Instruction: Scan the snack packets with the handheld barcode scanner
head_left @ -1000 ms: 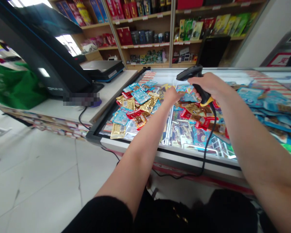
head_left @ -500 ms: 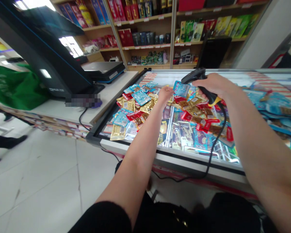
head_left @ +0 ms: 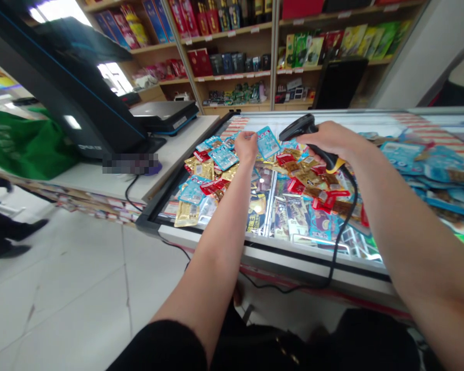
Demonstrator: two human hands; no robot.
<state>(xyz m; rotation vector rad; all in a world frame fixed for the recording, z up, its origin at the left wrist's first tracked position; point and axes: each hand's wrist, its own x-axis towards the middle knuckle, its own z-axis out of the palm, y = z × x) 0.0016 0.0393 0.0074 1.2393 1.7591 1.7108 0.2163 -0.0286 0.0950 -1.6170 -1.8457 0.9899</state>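
"What did you notice at the freezer?"

"A person stood at a glass-topped chest freezer (head_left: 255,252), with foil snack packets (head_left: 305,178) in gold, red and blue heaped across its lid. The right hand (head_left: 330,140) had a firm, closed grip around a black barcode scanner (head_left: 320,147) with a yellow collar. Its cord (head_left: 342,257) dropped past the freezer's near edge."

"And the left hand (head_left: 246,148)?"

"It was over the far part of the heap, with its fingertips (head_left: 246,136) pressed together. Whether they pinched anything was too small to tell. A blue packet (head_left: 268,142) showed just beside them, between the two hands."

"What about the rest of the room?"

"A white tabletop (head_left: 178,154) ran along the left side, carrying a scale (head_left: 164,114) and a dark monitor (head_left: 71,87), and a green bag (head_left: 27,147) sat at its left end. More blue packets (head_left: 429,175) lay spread toward the right of the freezer. Wooden shelves (head_left: 232,62) packed with boxed goods stood along the far side. Pale floor tiles (head_left: 62,293) stretched away on the left, where another person's dark-clad legs (head_left: 7,232) were passing."
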